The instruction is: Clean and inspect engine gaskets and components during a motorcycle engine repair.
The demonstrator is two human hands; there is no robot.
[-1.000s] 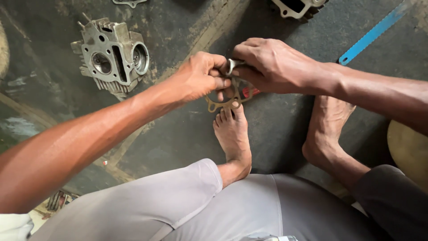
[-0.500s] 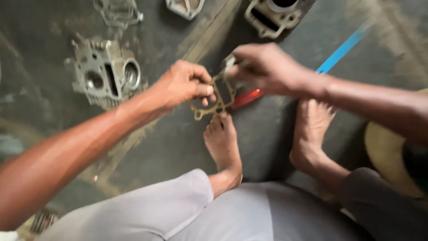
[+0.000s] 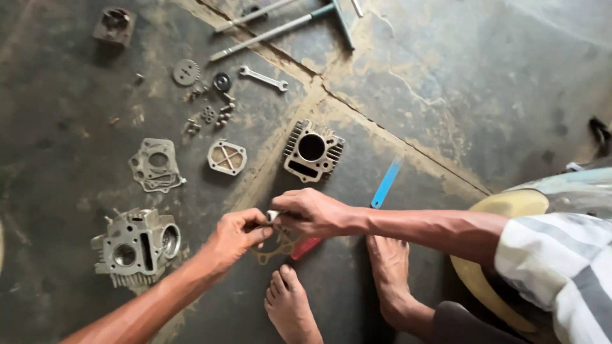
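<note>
L hand (image 3: pixel 234 234) and R hand (image 3: pixel 310 213) meet low-centre on the concrete floor (image 3: pixel 484 95), just above the person's bare feet. Both pinch a thin tan gasket (image 3: pixel 273 247): L fingers clenched on its left side, R fingers closed on its top along w/ a small pale bit, can't tell what. Gasket hangs between the hands, off the floor or barely touching, can't tell which. A red-handled tool (image 3: pixel 306 247) lies under the R hand, partly hidden, just beside the gasket.

Round about: finned engine cylinder (image 3: pixel 312 151) just above the hands, bore facing up. Blue flat strip (image 3: pixel 386 183) to its right, slanted, near the R wrist. Cylinder head (image 3: pixel 135 245) lies left of the L hand, near the floor's left edge. Above that a flat gasket stack (image 3: pixel 155 165) and a square cover plate (image 3: pixel 226 157) side by side, apart. Further up: sprocket gear (image 3: pixel 185 72), small bolts and bits, an open-end spanner (image 3: pixel 262 78), long T-handle rods (image 3: pixel 287 25) toward the top edge, a dark small block (image 3: pixel 115 24) in the top-left corner. A crack seam runs diagonally across the floor.
</note>
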